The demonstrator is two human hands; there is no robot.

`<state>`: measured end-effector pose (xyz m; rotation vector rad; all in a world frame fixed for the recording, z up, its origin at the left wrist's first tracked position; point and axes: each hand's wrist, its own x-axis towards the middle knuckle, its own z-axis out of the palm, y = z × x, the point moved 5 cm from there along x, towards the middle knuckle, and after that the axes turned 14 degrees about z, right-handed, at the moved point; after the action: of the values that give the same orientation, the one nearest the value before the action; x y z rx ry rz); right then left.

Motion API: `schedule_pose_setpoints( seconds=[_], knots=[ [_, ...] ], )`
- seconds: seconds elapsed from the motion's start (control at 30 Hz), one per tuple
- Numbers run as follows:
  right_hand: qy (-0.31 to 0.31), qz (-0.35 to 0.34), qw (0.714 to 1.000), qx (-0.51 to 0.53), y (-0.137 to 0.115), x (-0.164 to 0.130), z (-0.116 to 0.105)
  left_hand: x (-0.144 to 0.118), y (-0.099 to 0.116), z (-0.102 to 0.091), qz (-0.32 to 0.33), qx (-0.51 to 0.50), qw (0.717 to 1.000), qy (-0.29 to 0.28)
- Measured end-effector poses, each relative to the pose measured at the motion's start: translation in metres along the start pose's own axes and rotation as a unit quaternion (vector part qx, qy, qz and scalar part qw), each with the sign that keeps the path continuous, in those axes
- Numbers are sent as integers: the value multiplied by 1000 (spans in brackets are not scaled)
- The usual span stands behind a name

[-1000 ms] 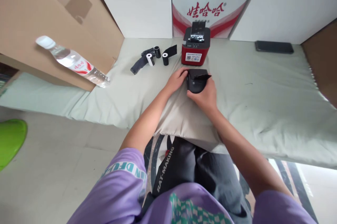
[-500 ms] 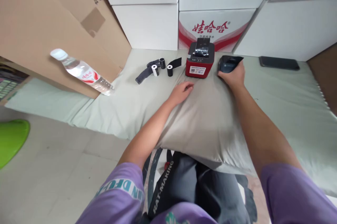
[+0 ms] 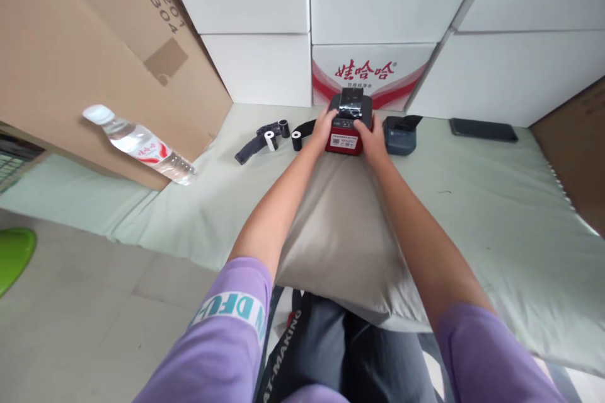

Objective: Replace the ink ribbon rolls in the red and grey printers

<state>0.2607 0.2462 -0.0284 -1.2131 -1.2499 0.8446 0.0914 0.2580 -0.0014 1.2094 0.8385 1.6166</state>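
Observation:
Both my hands are on a red and black label printer [image 3: 344,140] that stands on the cloth-covered surface. My left hand [image 3: 323,128] grips its left side, and my right hand [image 3: 371,138] grips its right side with the thumb on the top front edge. A strip of black film sticks up from the printer's top. Just right of my right hand sits a smaller dark printer [image 3: 399,139] with a black strip rising from it. Left of my left hand lie a white roll [image 3: 270,140], a black roll [image 3: 297,140] and another black roll [image 3: 283,128], with loose black strips.
A water bottle [image 3: 142,144] leans against a large cardboard box [image 3: 108,43] at the left. White boxes [image 3: 258,69] are stacked along the back. A dark phone [image 3: 484,130] lies at the right. The surface's front edge is by my lap.
My right hand has let go of the small dark printer and moved left onto the red one. My left hand has moved up to the red printer's left side. The view has shifted slightly.

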Motion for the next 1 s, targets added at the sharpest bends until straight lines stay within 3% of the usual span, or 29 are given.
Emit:
schedule_pose_setpoints(
  seconds=[0.13, 0.27, 0.33, 0.43, 0.53, 0.63, 0.83, 1.0],
  knots=[
    [-11, 47, 998, 37, -22, -20, 7, -17, 13, 8, -11, -10, 1000, -8],
    [-76, 5, 997, 20, -59, -71, -8, -71, 46, 2, 8, -9, 1000, -18],
    [-81, 9, 997, 12, -71, -101, -19, -102, 61, 0, 11, 2, 1000, -18],
    [-83, 32, 996, -4, -79, -142, -30, -144, 76, 1, -7, 30, 999, -12],
    [-83, 51, 995, -22, -79, -169, -34, -169, 78, 3, -16, 23, 999, -19],
    [-79, 52, 995, -23, -76, -179, -34, -174, 69, -1, -20, 18, 999, -22],
    [-60, 38, 997, 4, -62, -179, -27, -159, 42, -14, -2, -45, 998, -48],
    [-45, 28, 999, 15, -52, -183, -25, -157, 40, -19, 11, -35, 998, -45]
  ],
)
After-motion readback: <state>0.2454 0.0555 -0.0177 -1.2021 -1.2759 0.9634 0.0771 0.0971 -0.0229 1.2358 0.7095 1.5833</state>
